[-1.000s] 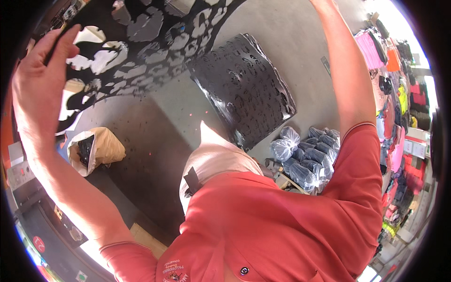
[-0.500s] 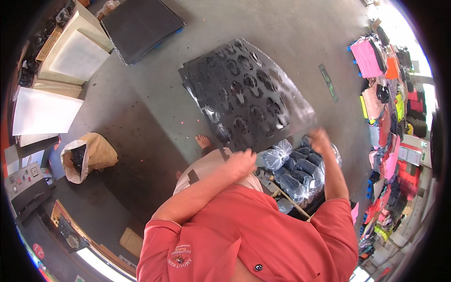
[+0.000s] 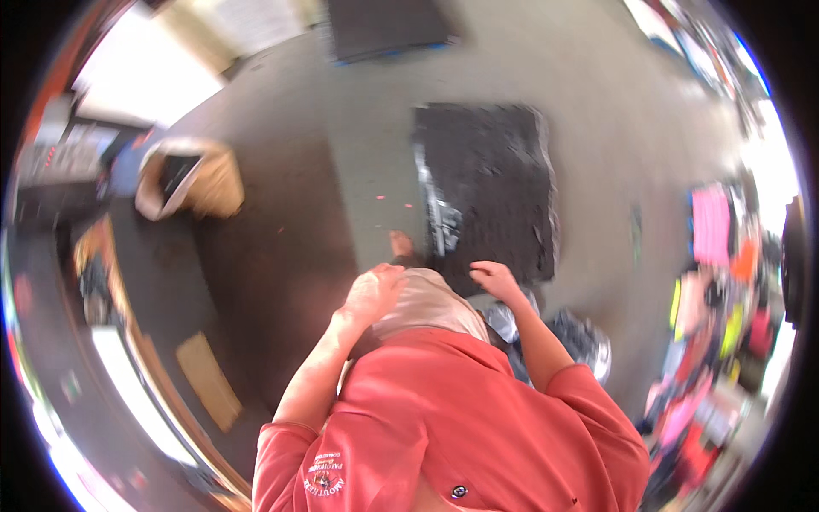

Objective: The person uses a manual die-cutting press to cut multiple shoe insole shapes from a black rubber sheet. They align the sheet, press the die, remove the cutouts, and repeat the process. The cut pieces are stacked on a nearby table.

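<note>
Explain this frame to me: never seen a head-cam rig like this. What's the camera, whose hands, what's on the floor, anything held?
This is a wide fisheye camera worn on a person's head, looking straight down, so straight edges bend near the rim. The frame is motion-blurred. The red shirt at the bottom is the wearer's own; both bare forearms rise from it. The left hand and right hand are in front of the body, and neither visibly holds anything, though blur makes that uncertain. Just beyond the right hand, a stack of black perforated sheets lies on the grey floor. Clear bags of dark items sit by the right arm. An open brown bag stands to the left, and colourful goods line the right edge.
</note>
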{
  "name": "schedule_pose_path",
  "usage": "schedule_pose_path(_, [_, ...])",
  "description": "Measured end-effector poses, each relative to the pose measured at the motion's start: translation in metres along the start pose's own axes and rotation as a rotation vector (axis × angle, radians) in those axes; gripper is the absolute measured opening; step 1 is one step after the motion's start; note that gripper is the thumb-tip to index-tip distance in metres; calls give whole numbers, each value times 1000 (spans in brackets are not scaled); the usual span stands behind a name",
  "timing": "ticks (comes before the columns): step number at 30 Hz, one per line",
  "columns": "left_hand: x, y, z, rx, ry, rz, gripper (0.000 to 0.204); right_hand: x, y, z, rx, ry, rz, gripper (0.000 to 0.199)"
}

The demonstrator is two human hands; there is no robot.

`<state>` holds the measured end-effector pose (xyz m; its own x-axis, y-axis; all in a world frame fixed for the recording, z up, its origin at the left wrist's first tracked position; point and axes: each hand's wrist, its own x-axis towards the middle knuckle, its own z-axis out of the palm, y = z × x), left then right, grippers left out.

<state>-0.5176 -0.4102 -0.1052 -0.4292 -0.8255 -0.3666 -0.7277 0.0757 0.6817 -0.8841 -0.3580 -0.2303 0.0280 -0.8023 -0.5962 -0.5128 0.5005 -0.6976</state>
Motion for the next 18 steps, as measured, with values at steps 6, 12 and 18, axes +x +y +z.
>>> schedule_pose_path(6, [-134,-68,28,-172,203,-415,39,68,-54,13,54,-99,129,26])
schedule_pose_path(12, [-303,-127,93,-417,677,-776,40,96,-168,128,-253,-286,-95,32])
schedule_pose_path(18, [-454,-139,107,-426,1501,-1005,34,28,-285,293,-418,-633,-427,40])
